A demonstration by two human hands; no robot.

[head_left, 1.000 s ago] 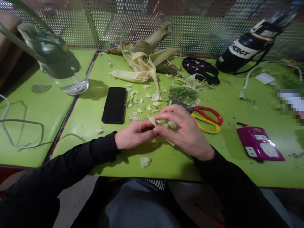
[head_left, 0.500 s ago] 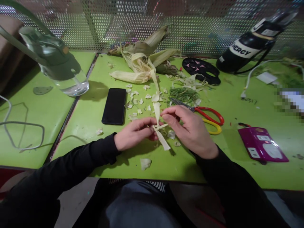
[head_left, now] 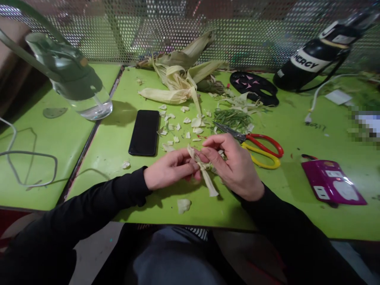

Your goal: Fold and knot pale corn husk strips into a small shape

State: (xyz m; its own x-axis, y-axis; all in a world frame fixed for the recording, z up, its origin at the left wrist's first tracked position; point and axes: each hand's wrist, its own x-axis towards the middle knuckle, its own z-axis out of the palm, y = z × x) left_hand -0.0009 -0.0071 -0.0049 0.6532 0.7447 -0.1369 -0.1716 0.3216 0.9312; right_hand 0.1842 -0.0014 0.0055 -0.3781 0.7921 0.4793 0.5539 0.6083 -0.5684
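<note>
A pale strip of corn husk, folded or knotted in its middle, is pinched between my two hands above the green table. My left hand grips it from the left, thumb and fingers closed. My right hand closes on its other side with thumb and index fingertip, partly hiding the fold. One end of the strip hangs toward me; another stands up by the left fingers. Red-and-yellow-handled scissors lie just beyond my right hand. Small cut husk pieces are scattered beyond both hands, and one scrap lies nearer me.
A black phone lies left of the scraps. Behind are a pile of corn husks, green shreds and a black palette. A clear bottle stands left, a black bottle right. A purple power socket sits at right.
The husk strip's upright end, which pointed away from me, has been bent down toward my hands. My right hand has shifted slightly left, closer to my left hand.
</note>
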